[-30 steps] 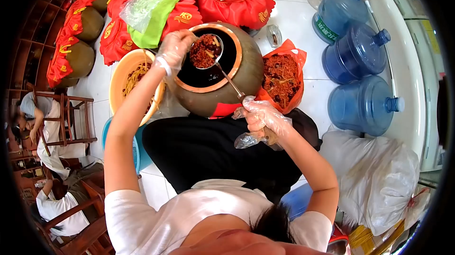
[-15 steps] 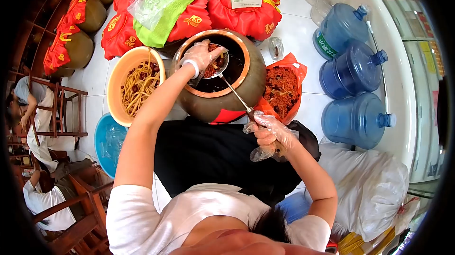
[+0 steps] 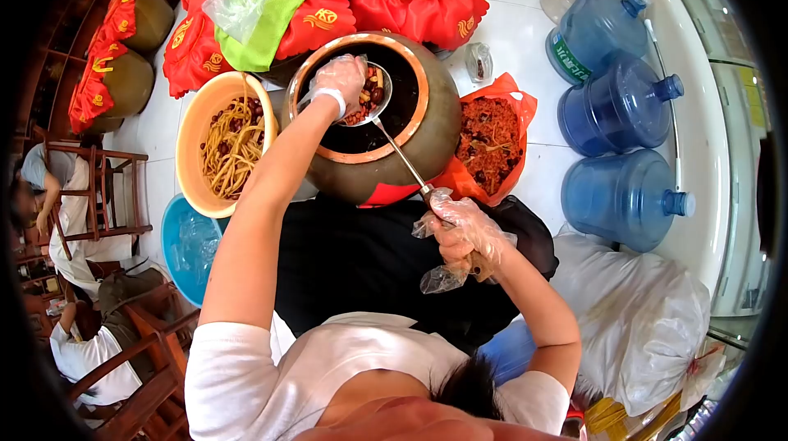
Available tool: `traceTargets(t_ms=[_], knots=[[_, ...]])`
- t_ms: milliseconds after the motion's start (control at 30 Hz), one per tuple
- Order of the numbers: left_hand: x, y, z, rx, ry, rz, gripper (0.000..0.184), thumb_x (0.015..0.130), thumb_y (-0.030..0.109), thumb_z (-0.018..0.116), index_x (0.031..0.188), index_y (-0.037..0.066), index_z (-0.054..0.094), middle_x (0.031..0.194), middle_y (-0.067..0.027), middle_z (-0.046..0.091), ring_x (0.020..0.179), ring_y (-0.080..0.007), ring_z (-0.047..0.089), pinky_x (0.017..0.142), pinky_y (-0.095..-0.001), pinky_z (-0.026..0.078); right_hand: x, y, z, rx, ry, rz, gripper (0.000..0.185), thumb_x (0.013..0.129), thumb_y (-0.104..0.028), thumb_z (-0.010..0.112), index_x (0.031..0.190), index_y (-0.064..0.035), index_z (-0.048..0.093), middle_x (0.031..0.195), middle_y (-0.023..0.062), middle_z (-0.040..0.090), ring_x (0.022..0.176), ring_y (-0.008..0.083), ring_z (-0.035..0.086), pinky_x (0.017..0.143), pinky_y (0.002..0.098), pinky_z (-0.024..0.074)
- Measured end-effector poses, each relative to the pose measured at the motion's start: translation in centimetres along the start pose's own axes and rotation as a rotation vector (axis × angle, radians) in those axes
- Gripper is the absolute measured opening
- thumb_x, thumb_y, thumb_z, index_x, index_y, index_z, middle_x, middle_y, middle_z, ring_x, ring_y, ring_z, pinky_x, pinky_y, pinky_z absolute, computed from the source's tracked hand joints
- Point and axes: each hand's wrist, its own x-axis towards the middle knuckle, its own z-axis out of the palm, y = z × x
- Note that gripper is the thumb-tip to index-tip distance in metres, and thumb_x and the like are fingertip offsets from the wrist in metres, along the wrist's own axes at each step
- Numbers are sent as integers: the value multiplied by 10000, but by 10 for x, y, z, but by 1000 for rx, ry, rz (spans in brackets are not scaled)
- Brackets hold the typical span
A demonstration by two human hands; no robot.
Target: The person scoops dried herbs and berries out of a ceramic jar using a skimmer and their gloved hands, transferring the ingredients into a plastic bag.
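My right hand [image 3: 466, 232], in a clear plastic glove, is wrapped round the handle of a metal ladle [image 3: 397, 146]. Its round bowl is over the mouth of a large brown jar [image 3: 443, 105] and holds dark red round pieces and paler chunks [image 3: 376, 90]. My gloved left hand [image 3: 341, 82] is at the left side of the bowl, inside the jar's orange rim. Its fingers are bent, and their tips are hidden. Dark contents show in the jar. A red bag of shredded reddish food [image 3: 490, 146] stands right of the jar.
Left of the jar is a cream tub [image 3: 190, 150] of long yellowish strips and dark red pieces, beside a blue basin [image 3: 176, 236]. Red-covered jars [image 3: 316, 27] stand behind, with a green cloth [image 3: 246, 55]. Large blue bottles [image 3: 620, 199] line the right. Two people sit at far left.
My left hand has drawn back leftward from over the ladle's bowl, uncovering more of its contents. The ladle and my right hand have shifted only slightly. The whole view has moved a little.
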Motion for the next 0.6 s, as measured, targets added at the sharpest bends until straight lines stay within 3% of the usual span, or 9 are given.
traceTargets(t_ms=[100,167,433,500,533,600], knots=[[0,-1,5,-71,17,-62,288,761,90,570,1011,-26,485,923,-199,574,856,-316,599,667,-381,508,2,1,-2,-25,1,-15,352,857,-408,490,711,-91,438,406,-28,323,283,85,300,276,262,221],[6,-9,22,57,94,52,249,784,117,542,985,-21,494,904,-199,581,837,-314,601,665,-380,507,3,1,-3,-47,1,-20,355,855,-405,494,710,-86,439,405,-25,323,283,86,300,277,262,226],[3,-5,14,34,49,51,349,718,35,576,1044,-26,467,966,-180,566,859,-322,596,664,-390,512,2,-1,-3,-10,-21,-43,338,829,-368,553,702,-71,455,457,-10,339,323,88,300,310,234,219],[-7,1,-2,150,6,143,381,701,43,605,1050,-25,469,984,-177,563,870,-324,596,683,-384,513,6,-3,-7,9,-33,-22,347,845,-395,520,707,-83,452,432,-23,331,300,84,300,290,244,219],[-8,-2,2,206,51,187,318,755,91,572,1041,-21,491,987,-188,567,888,-314,595,709,-384,508,7,-4,-8,30,-47,20,359,860,-421,487,712,-96,448,406,-37,323,278,81,300,270,253,220],[6,-14,10,42,3,161,269,875,129,376,1058,-10,515,996,-198,581,902,-300,593,760,-381,486,5,-2,-3,-9,-9,-27,357,857,-425,489,715,-100,452,407,-39,328,278,79,301,269,251,218]])
